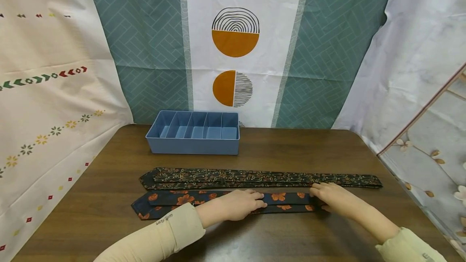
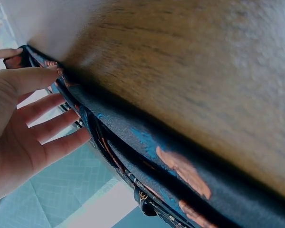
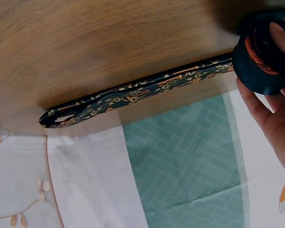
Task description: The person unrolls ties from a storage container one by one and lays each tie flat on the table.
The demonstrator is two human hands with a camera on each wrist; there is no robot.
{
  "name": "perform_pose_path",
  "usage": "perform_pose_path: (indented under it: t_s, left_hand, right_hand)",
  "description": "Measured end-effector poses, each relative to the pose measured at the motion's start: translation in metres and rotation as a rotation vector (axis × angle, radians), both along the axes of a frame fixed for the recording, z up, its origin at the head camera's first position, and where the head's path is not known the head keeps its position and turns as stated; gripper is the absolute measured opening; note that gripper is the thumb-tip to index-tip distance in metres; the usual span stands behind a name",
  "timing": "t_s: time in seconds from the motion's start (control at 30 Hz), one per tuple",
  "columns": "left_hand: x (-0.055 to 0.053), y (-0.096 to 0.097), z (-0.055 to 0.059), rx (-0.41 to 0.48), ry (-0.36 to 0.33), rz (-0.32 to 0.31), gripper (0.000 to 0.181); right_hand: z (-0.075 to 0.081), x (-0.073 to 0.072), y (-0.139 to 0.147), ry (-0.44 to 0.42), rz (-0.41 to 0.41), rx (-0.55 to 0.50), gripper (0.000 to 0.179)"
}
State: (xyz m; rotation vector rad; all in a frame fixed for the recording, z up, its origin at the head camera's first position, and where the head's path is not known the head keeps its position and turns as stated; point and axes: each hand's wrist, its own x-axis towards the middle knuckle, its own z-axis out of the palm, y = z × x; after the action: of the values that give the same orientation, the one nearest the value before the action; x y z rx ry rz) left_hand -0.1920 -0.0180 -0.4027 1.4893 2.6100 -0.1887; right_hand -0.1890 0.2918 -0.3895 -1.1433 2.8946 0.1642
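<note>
A dark navy necktie with orange flowers (image 1: 278, 197) lies lengthwise across the table, folded double, its pointed tip at the left. My right hand (image 1: 336, 199) grips the rolled-up right end (image 3: 261, 64), thumb pushed into the coil and fingers round its outside. Along the middle of this necktie rests my left hand (image 1: 240, 205). In the left wrist view its thumb touches the near edge while the nearly straight fingers (image 2: 57, 121) reach to the far edge. Just behind runs a second, dark patterned necktie (image 1: 204, 176), also doubled, with its folded end (image 3: 61, 118) at the right.
A blue box (image 1: 193, 146) with several compartments stands at the back left of the brown wooden table (image 1: 291, 148). Patterned cloth (image 1: 236, 92) hangs behind the table, with more cloth along both sides.
</note>
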Motion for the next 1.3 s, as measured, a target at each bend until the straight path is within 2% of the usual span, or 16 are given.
perform_pose_path:
  t_s: [0.07,0.33,0.47,0.6,0.8,1.0,1.17,1.3]
  left_hand:
    - [0.000,0.000,0.000,0.000,0.001,-0.001,0.042]
    - [-0.002,0.000,-0.001,0.008,0.000,-0.005,0.042]
    - [-0.003,0.001,0.000,0.005,0.008,-0.010,0.042]
    - [-0.004,0.001,0.000,0.007,0.011,-0.016,0.042]
    - [-0.007,0.004,-0.001,0.025,0.056,-0.053,0.039]
    - [-0.014,0.015,0.001,0.032,0.091,-0.068,0.035]
    - [-0.015,0.029,0.006,0.030,0.085,-0.090,0.034]
    - [-0.015,0.042,0.009,0.002,0.074,-0.089,0.036]
  right_hand:
    - [-0.001,0.000,0.002,0.018,0.021,-0.008,0.040]
    - [-0.001,0.000,0.007,0.043,0.022,-0.015,0.045]
    - [0.000,-0.001,0.010,0.025,0.006,-0.001,0.046]
    - [0.000,-0.003,0.014,0.007,0.026,-0.004,0.044]
    - [0.000,-0.005,0.018,-0.034,0.024,-0.015,0.041]
    - [0.002,-0.004,0.020,-0.064,-0.020,-0.005,0.044]
    - [0.001,-0.005,0.021,-0.025,0.013,-0.001,0.046]
    - [0.001,-0.006,0.023,-0.029,0.028,-0.009,0.046]
